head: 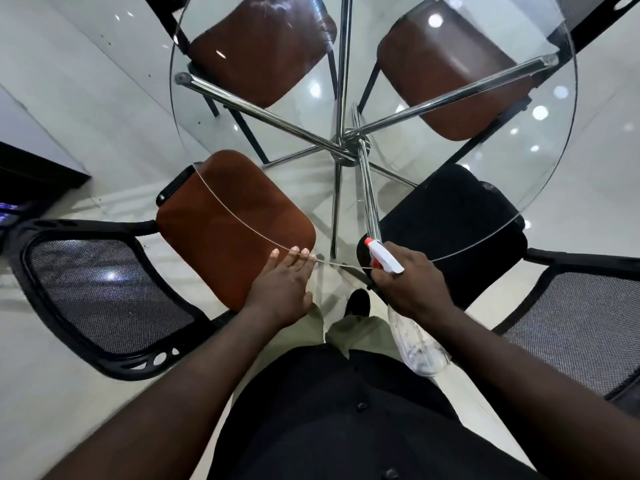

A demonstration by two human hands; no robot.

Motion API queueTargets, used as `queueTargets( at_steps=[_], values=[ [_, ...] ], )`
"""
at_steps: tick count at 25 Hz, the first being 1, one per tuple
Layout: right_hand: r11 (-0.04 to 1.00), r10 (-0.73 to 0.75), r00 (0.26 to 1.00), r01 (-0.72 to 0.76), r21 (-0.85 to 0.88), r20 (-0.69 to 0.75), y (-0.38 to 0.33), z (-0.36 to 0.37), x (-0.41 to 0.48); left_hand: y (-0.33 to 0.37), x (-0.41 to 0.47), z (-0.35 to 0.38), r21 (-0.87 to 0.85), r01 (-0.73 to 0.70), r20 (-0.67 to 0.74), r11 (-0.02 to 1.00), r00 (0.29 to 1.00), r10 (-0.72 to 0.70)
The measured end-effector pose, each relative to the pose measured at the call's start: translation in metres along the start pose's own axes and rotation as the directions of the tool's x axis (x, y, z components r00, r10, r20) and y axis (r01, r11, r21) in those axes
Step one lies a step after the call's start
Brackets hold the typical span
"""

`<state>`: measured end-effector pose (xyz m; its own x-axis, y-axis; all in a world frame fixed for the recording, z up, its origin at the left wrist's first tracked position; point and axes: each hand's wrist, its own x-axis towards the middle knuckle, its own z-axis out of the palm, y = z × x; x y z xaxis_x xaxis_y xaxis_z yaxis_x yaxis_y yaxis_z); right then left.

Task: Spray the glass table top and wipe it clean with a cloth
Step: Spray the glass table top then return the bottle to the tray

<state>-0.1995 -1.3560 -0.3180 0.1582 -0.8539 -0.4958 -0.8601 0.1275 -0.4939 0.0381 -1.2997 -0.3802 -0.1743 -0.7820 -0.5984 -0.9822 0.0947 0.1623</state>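
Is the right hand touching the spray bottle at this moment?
Touching. The head view shows the right hand with its fingers curled round the neck of the spray bottle, just behind the white spray head.

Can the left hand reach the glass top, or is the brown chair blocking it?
Likely yes: fingertips of the left hand touch the near rim of the glass top, and the brown chair sits under the glass.
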Motion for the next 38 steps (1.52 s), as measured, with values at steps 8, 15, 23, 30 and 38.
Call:
queueTargets(
  at_steps=[8, 15, 23, 30, 38],
  values=[
    [1.0, -0.031, 0.999, 0.031, 0.006, 0.024, 0.0, 0.002, 0.003, -0.001, 0.003, -0.01, -0.001, -0.005, 0.104, 1.0, 0.995, 0.005],
    [0.999, -0.026, 1.0, 0.026, 0.037, 0.013, 0.006, -0.002, 0.003, 0.003, 0.002, -0.016, -0.005, 0.011, 0.131, 1.0, 0.991, -0.011],
    [0.999, -0.047, 0.999, 0.047, -0.014, 0.01, 0.019, -0.004, 0.0, 0.01, 0.002, -0.02, 0.03, 0.032, 0.135, 0.999, 0.99, -0.036],
    [0.998, -0.033, 0.999, 0.034, -0.051, 0.034, 0.043, -0.008, -0.008, 0.026, 0.007, -0.024, 0.14, 0.041, 0.169, 0.989, 0.983, -0.064],
    [0.996, 0.086, 0.995, -0.086, 0.003, -0.049, 0.068, -0.024, -0.017, 0.051, 0.015, -0.03, 0.226, 0.094, 0.188, 0.97, 0.972, -0.139]
  ],
)
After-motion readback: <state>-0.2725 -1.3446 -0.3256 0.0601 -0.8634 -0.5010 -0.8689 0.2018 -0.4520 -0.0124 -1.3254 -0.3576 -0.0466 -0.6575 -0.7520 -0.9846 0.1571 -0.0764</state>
